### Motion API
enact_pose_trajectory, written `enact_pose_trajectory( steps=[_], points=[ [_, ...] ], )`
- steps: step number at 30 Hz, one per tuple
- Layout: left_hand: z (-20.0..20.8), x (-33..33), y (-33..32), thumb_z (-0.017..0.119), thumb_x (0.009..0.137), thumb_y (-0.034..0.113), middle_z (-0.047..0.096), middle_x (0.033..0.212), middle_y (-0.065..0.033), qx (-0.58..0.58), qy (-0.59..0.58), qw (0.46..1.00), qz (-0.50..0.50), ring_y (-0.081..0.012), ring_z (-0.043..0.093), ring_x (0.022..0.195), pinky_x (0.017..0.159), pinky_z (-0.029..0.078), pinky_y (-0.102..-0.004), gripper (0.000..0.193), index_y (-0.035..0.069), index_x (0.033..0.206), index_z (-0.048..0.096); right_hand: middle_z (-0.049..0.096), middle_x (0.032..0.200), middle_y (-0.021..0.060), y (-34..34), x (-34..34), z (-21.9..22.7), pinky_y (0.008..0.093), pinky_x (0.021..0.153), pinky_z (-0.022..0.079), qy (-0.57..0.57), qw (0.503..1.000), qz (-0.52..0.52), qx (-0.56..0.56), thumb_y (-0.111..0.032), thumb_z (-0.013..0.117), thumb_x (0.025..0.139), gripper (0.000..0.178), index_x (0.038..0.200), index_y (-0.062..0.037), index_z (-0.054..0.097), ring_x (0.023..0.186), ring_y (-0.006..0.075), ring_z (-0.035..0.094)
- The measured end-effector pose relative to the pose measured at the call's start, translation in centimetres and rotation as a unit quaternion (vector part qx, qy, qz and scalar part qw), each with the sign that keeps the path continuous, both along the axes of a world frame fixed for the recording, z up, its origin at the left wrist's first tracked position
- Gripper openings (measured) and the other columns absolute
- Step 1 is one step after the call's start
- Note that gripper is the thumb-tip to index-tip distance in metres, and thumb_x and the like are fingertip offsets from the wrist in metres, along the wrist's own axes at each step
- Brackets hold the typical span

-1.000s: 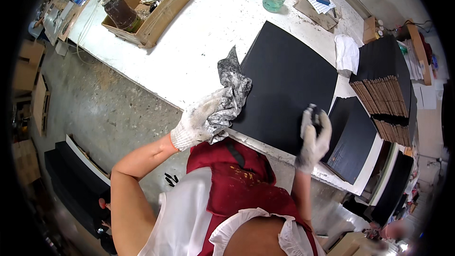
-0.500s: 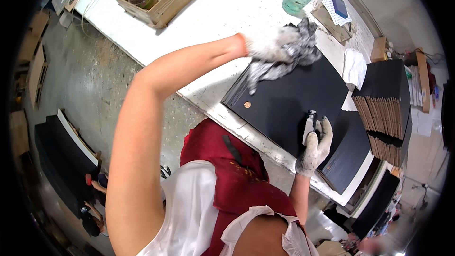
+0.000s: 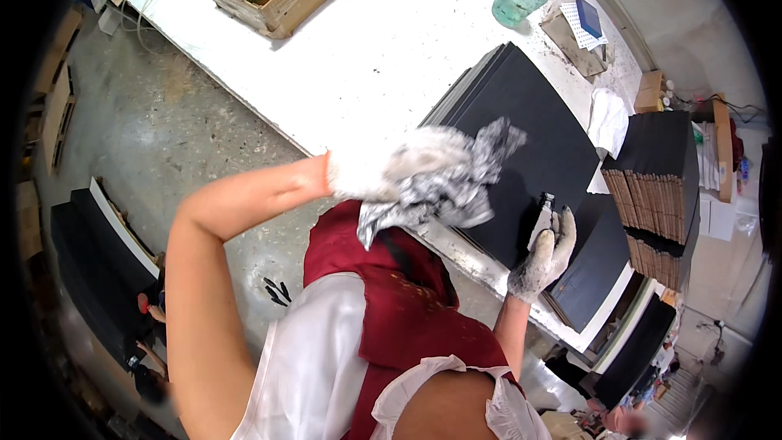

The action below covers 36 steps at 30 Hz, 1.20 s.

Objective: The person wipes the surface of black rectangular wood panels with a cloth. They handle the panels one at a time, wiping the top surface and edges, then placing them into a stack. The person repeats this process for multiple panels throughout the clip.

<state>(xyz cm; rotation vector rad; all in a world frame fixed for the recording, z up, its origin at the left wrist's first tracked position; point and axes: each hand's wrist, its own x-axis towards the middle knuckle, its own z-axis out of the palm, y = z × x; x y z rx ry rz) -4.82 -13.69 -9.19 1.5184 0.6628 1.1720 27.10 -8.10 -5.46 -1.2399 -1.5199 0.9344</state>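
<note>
Since half a second ago the left hand [image 3: 371, 175] has swung back from the far end of the black board [image 3: 521, 143] toward the near edge, dragging the grey rag [image 3: 444, 183] with it, and the head has dipped closer. That gloved hand is clamped on the rag, which bunches at the palm and trails its ragged end out over the board's near left portion, apparently so the cloth sweeps the surface as the arm pulls. The right hand [image 3: 544, 254], also gloved, is closed around a small dark tool [image 3: 546, 202] whose tip points up and away, and its heel seems to press the board's near right corner, probably to keep the sheet from sliding. The board tops a stack of like sheets on the white worktop [image 3: 350, 57], its long axis running from the near right edge toward the far left. Beyond it stand a cardboard box [image 3: 289, 0] at far left, a green plastic bottle [image 3: 521, 2], and a tall stack of dark panels [image 3: 656, 195] at right.
</note>
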Motion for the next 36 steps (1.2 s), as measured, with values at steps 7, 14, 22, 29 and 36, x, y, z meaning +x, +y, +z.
enact_pose_trajectory(
  steps=[7, 14, 22, 29, 36],
  points=[
    [-2.0, -0.7, -4.6, 0.064, 0.073, 0.019, 0.058, 0.138, -0.0156, 0.151, 0.068, 0.986, 0.017, -0.0353, 0.049, 0.134, 0.115, 0.034, -0.0463, 0.061, 0.002, 0.132, 0.060, 0.057, 0.127, 0.0184, 0.4, 0.0, -0.3, 0.0346, 0.103, 0.043, 0.000, 1.000, -0.019, 0.024, -0.020, 0.058, 0.090, 0.059, 0.139, 0.0087, 0.046, 0.114, 0.0238, 0.057],
    [-7.3, -3.6, -11.2, 0.069, 0.063, 0.002, 0.066, 0.123, -0.0190, -0.050, 0.018, 0.989, 0.136, -0.0296, 0.063, 0.116, 0.103, 0.048, -0.0386, 0.067, -0.001, 0.129, 0.061, 0.056, 0.130, 0.0198, 0.2, 0.3, -0.3, 0.0370, 0.107, 0.040, 0.015, 1.000, -0.012, 0.025, -0.044, 0.065, 0.091, 0.078, 0.141, 0.0111, 0.040, 0.119, 0.0261, 0.056],
    [-1.5, -5.2, -11.3, 0.078, 0.073, 0.008, 0.069, 0.115, -0.0123, -0.124, -0.042, 0.971, 0.198, -0.0183, 0.065, 0.106, 0.096, 0.052, -0.0318, 0.061, -0.005, 0.129, 0.057, 0.054, 0.136, 0.0255, 0.3, -0.2, -0.2, 0.0430, 0.111, 0.040, 0.080, 0.997, 0.012, 0.004, -0.048, 0.067, 0.092, 0.083, 0.141, 0.0120, 0.037, 0.125, 0.0322, 0.055],
    [2.6, -0.7, -6.1, 0.079, 0.061, 0.016, 0.064, 0.114, -0.0159, 0.088, 0.029, 0.988, 0.126, -0.0334, 0.061, 0.108, 0.101, 0.047, -0.0424, 0.063, 0.001, 0.121, 0.064, 0.055, 0.134, 0.0234, 0.6, 0.5, -0.2, 0.0422, 0.110, 0.041, 0.098, 0.995, 0.028, -0.007, -0.045, 0.070, 0.090, 0.082, 0.142, 0.0102, 0.038, 0.124, 0.0300, 0.057],
    [4.4, 10.0, -3.4, 0.070, 0.070, 0.026, 0.055, 0.136, -0.0213, 0.203, 0.193, 0.950, 0.135, -0.0376, 0.044, 0.137, 0.117, 0.026, -0.0595, 0.042, 0.002, 0.105, 0.072, 0.054, 0.135, 0.0231, 3.3, 0.5, 3.3, 0.0370, 0.110, 0.039, 0.044, 0.988, 0.083, -0.119, -0.033, 0.065, 0.091, 0.074, 0.143, 0.0115, 0.038, 0.125, 0.0275, 0.054]
  ],
)
